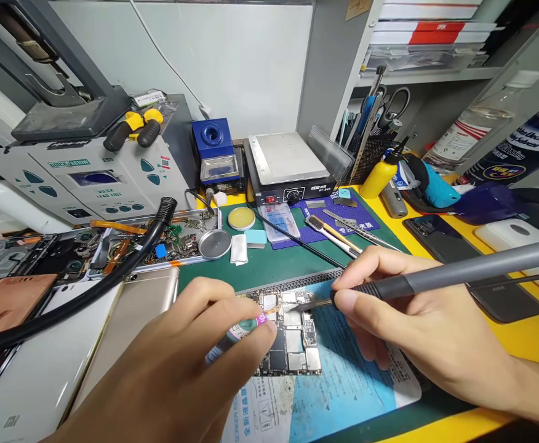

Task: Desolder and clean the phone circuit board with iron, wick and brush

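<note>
A phone circuit board (292, 351) lies on a blue and white printed sheet (347, 381). My left hand (195, 344) is closed around a small spool of desoldering braid (242, 329), held over the board's left part. A short copper-coloured strand reaches from the spool onto the board. In a pen-like grip, my right hand (389, 307) has a soldering iron (417, 278) with a dark grey handle. Its tip meets the upper part of the board, close to the end of the braid. My left fingers hide the board's left edge.
Behind stand a hot air station (85, 178), a blue iron stand (214, 141) and a heating plate (288, 160). A black hose (126, 277) crosses the phones on the left. Brushes (331, 231), tweezers (362, 229) and an open round tin (241, 218) lie beyond the board.
</note>
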A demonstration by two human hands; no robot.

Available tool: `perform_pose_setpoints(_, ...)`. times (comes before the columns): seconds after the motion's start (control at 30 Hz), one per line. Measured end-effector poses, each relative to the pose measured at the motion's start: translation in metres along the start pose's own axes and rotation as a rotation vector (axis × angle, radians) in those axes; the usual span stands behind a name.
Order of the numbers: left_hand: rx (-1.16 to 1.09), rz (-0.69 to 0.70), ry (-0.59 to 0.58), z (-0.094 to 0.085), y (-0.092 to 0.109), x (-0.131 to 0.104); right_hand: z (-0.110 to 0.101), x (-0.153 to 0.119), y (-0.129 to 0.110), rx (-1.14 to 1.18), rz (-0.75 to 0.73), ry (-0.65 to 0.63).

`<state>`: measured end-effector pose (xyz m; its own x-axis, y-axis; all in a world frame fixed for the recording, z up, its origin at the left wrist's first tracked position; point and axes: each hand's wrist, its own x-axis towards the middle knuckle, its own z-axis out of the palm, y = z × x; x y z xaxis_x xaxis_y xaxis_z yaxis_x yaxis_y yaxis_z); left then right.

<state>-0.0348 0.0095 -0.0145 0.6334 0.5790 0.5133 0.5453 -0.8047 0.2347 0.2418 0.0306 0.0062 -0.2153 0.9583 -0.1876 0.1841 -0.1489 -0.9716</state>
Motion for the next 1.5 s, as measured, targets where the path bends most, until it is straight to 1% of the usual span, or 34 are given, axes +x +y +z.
perform_pose_setpoints(0.13, 0.038, -0.029, -0.023, 0.0, 0.005, -0.001, 0.004, -0.002, -0.005, 0.024, 0.016, 0.032)
perform_pose_setpoints(0.27, 0.05, -0.034, -0.048, -0.003, 0.009, -0.002, 0.008, -0.002, -0.011, 0.057, 0.056, 0.122)
perform_pose_setpoints(0.3, 0.06, -0.025, -0.052, -0.003, 0.009, -0.002, 0.009, -0.001, -0.011, 0.062, 0.059, 0.129)
perform_pose_setpoints(0.43, 0.095, 0.02, -0.055, -0.003, 0.006, -0.003, 0.008, 0.001, -0.009, 0.071, 0.042, 0.053)
perform_pose_setpoints(0.47, 0.09, 0.028, -0.057, -0.004, 0.006, -0.004, 0.008, 0.001, -0.008, 0.07, 0.04, 0.05)
perform_pose_setpoints(0.6, 0.105, 0.032, -0.081, -0.005, 0.007, -0.004, 0.009, -0.001, -0.009, 0.076, 0.07, 0.135)
perform_pose_setpoints(0.73, 0.104, 0.022, -0.068, -0.004, 0.009, -0.003, 0.011, -0.002, -0.01, 0.08, 0.078, 0.109)
perform_pose_setpoints(0.83, 0.124, 0.021, -0.04, -0.002, 0.009, -0.002, 0.012, -0.002, -0.009, 0.065, 0.073, 0.145)
perform_pose_setpoints(0.87, 0.133, 0.019, -0.028, -0.001, 0.009, -0.002, 0.011, -0.002, -0.008, 0.062, 0.06, 0.145)
perform_pose_setpoints(0.97, 0.164, 0.017, -0.01, 0.0, 0.009, -0.001, 0.01, -0.001, -0.006, 0.061, 0.009, 0.068)
perform_pose_setpoints(1.03, 0.181, 0.021, -0.015, 0.001, 0.01, -0.001, 0.009, 0.0, -0.005, 0.062, 0.007, 0.036)
perform_pose_setpoints(1.3, 0.227, 0.053, 0.0, 0.001, 0.009, 0.001, 0.009, 0.003, -0.008, 0.006, -0.022, 0.042)
perform_pose_setpoints(1.5, 0.202, 0.049, -0.053, -0.002, 0.01, 0.001, 0.01, 0.002, -0.007, -0.048, -0.062, 0.05)
